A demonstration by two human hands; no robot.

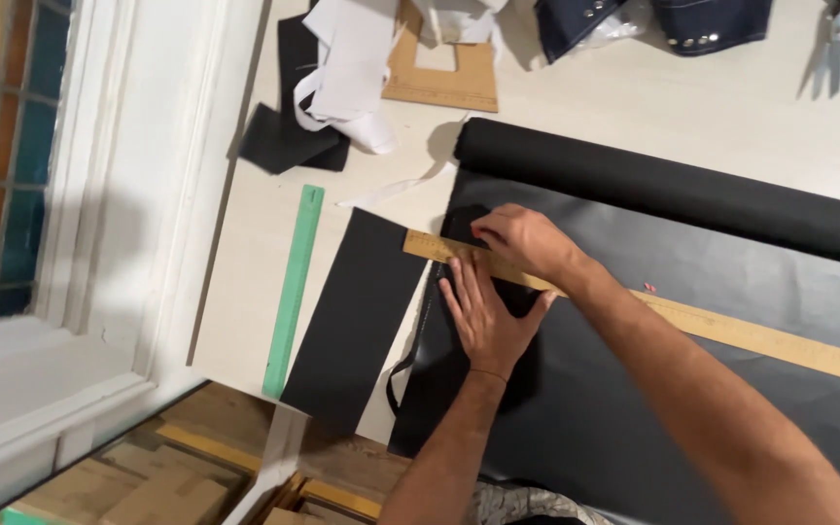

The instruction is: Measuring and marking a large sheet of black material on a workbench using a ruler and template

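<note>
- Two bare hands work on a sheet of black fabric [692, 389] spread over a pale table [634, 97] in the head view; the sheet unrolls from a black roll [673, 185] lying across its far edge.
- Left hand [486, 316] lies flat and open, palm down, fingers spread on the fabric near its left edge, just below a long wooden ruler [760, 335]; it grips nothing.
- Right hand [522, 238] presses down on the ruler's left end, fingers curled over it — whether they pinch a marker or chalk I cannot tell; the right forearm crosses above the ruler.
- Wooden ruler runs slantwise over the fabric, from near the sheet's left edge off toward the right.
- Beside the sheet, to the left, lies a separate black strip [357, 321]; further left, a green ruler [294, 292] lies on the table.
- Far side of the table: white paper pieces [347, 73], a brown cardboard template [459, 78], dark denim with studs [692, 24], and scissors [836, 39] at the right corner.
</note>
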